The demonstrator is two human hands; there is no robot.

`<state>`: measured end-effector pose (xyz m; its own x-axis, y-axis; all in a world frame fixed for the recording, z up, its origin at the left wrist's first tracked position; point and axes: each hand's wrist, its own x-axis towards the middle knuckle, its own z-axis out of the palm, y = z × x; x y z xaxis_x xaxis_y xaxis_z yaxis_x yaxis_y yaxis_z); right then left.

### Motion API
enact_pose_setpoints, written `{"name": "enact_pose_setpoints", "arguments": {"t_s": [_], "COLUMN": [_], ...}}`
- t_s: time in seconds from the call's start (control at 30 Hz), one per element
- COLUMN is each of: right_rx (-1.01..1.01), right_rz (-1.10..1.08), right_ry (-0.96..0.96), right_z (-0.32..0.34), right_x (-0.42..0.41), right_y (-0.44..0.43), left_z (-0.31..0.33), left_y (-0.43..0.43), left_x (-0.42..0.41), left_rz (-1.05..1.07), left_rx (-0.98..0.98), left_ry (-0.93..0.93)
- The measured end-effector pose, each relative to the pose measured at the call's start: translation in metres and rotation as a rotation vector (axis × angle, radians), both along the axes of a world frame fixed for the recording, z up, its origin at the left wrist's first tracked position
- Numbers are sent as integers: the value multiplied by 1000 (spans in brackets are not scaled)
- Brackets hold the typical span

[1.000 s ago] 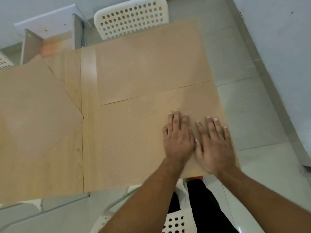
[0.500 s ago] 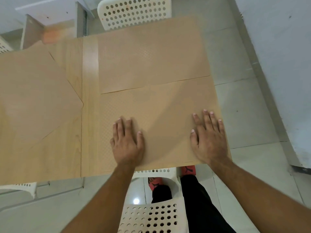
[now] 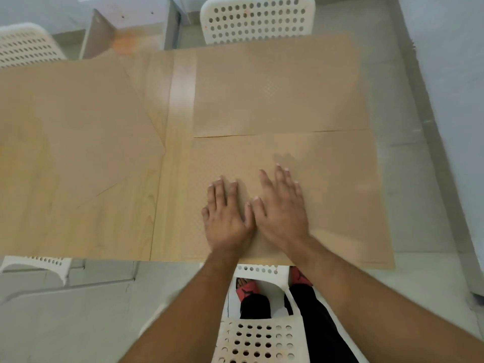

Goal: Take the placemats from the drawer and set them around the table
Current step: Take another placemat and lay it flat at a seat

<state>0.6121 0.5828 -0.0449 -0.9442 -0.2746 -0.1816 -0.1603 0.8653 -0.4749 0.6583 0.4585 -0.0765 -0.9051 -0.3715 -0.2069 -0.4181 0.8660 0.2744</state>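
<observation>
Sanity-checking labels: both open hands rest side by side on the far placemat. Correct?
No, wrong mat. The head view shows the left hand and right hand open, side by side, on the near placemat, not the far placemat.

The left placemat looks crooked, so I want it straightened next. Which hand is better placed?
Probably the left. The left hand lies flat on the near placemat, on the side toward the crooked placemat; the right hand is beside it, farther off, and would have to cross over.
</observation>
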Motion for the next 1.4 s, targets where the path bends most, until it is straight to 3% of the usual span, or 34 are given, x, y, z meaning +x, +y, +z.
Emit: {"name": "enact_pose_setpoints", "arguments": {"t_s": [0.13, 0.33, 0.67, 0.87, 1.13, 1.4], "right_rx": [41, 168, 214, 220, 197, 191], "right_rz": [110, 127, 113, 97, 124, 135], "right_ry": [9, 153, 203, 242, 229, 200], "right_z": [-12, -40, -41, -45, -43, -46], "right_x": [-41, -52, -50, -51, -50, -52], "right_y": [-48, -49, -54, -56, -52, -52], "left_z": [-3, -1, 2, -7, -10, 1], "left_y": [-2, -9, -105, -82, -49, -51], "left_x": [0, 1, -63, -94, 16, -59], "left_rz": [17, 68, -136, -223, -167, -161], "left_rx": [64, 199, -31, 5, 27, 94], "left_ry": [33, 104, -22, -28, -9, -14]}}
